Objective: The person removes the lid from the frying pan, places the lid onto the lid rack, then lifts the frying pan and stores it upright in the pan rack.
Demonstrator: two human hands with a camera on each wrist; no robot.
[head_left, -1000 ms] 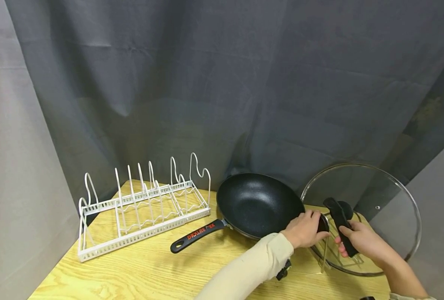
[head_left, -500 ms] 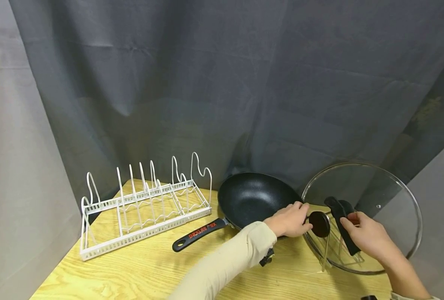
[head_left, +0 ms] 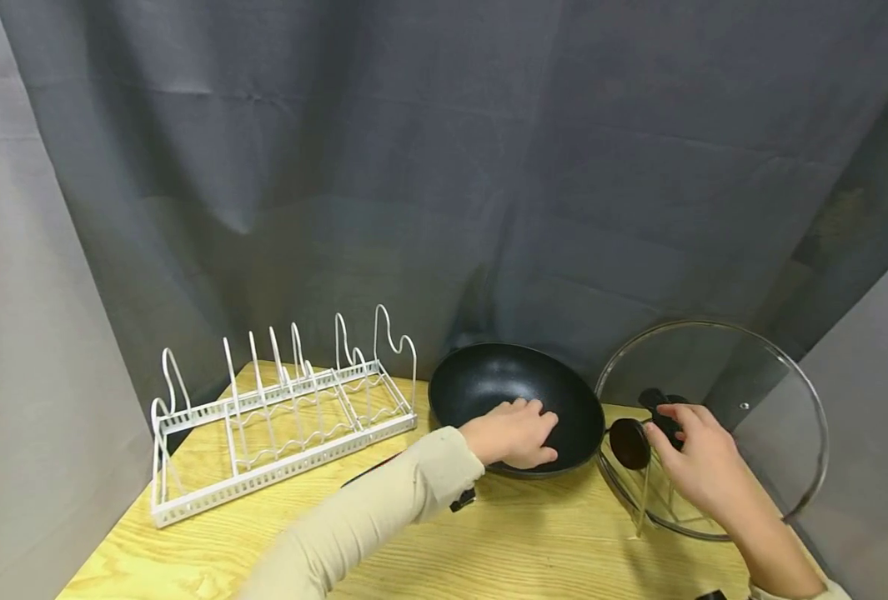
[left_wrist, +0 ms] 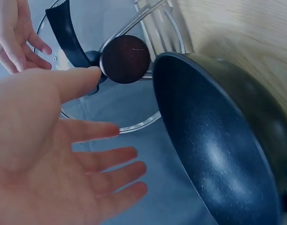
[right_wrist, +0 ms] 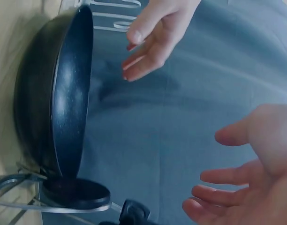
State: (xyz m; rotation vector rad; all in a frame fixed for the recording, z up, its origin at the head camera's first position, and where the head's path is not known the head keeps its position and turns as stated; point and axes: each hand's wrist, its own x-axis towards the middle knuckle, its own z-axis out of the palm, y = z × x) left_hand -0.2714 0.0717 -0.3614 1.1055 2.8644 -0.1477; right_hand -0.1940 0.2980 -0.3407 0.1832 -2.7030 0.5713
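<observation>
My left hand (head_left: 512, 432) hovers over the black frying pan (head_left: 564, 400), fingers spread and holding nothing. The pan lies on the wooden table, its handle mostly hidden by my left sleeve in the head view. To the right, a large glass lid (head_left: 777, 417) stands upright in a small metal rack (left_wrist: 163, 30). My right hand (head_left: 702, 457) is near the lid's black handle (left_wrist: 68, 35); its fingers are loosely bent and hold nothing in the right wrist view (right_wrist: 256, 180). Beside the lid handle is a dark round disc (head_left: 629, 443) with a shiny rim.
A white wire pan rack (head_left: 286, 479) with upright dividers stands left of the pan on the wooden table (head_left: 534, 550). A dark grey curtain (head_left: 413, 183) hangs behind the table, with pale panels (head_left: 38, 333) at the sides.
My left hand has moved left from beside the dark disc to above the pan. My right hand has let go of the lid's black handle. The lid stays upright.
</observation>
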